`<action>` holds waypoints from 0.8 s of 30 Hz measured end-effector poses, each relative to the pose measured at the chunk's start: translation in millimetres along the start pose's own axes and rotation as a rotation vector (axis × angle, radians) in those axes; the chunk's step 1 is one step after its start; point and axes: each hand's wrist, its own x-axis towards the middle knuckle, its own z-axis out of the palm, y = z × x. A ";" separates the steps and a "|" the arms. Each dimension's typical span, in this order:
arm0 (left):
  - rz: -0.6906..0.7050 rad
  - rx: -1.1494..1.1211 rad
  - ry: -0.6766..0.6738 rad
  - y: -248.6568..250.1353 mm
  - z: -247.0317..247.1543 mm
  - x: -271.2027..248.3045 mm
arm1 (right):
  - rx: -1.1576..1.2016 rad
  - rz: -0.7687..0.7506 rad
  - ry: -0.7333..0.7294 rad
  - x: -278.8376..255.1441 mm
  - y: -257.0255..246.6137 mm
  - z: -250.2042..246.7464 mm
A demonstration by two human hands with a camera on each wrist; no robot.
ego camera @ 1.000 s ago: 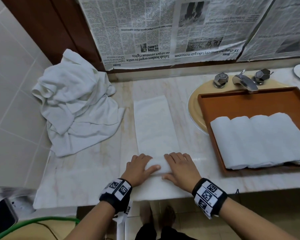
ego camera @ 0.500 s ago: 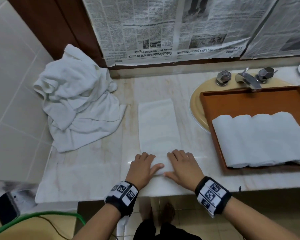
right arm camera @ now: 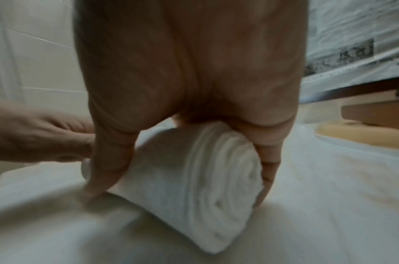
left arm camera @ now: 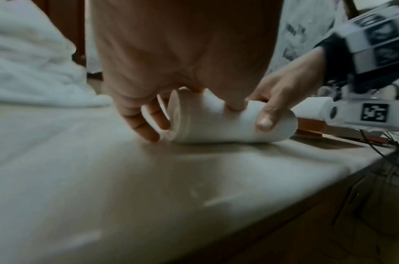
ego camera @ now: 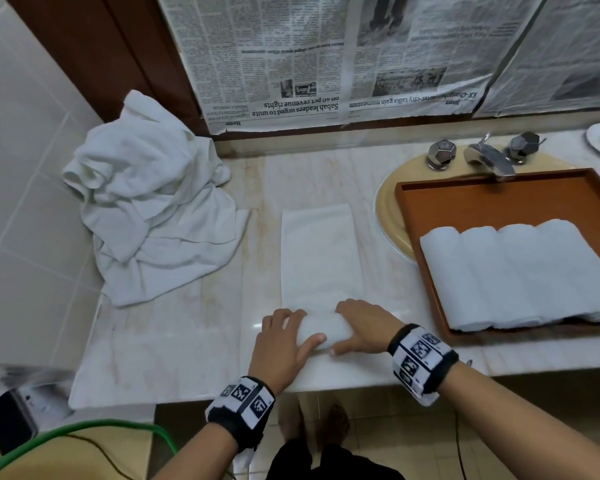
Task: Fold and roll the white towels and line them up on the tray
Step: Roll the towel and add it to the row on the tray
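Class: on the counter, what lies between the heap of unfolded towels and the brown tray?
In the head view, the folded towel, half-rolled under both hands, lies between the heap and the tray, on marble counter.

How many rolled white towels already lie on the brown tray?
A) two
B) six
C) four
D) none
C: four rolled towels lie side by side on the tray, while the left hand and right hand grip a fifth, partly rolled towel on the counter.
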 end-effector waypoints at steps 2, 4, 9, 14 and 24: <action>-0.007 -0.062 -0.010 -4.8 1.7 2.3 | -0.091 -0.021 0.154 -8.0 -2.1 6.6; -0.048 -0.132 -0.019 -5.3 1.1 8.6 | -0.169 -0.059 0.312 -10.7 -4.4 15.0; -0.111 -0.149 -0.004 0.5 -7.9 24.8 | -0.131 -0.094 0.257 2.9 2.9 15.7; 0.086 0.018 0.050 2.5 -6.4 9.8 | 0.198 -0.095 0.056 13.1 4.5 -10.9; -0.063 -0.121 -0.080 0.4 -13.9 40.8 | -0.248 0.002 0.305 -5.2 -8.9 13.9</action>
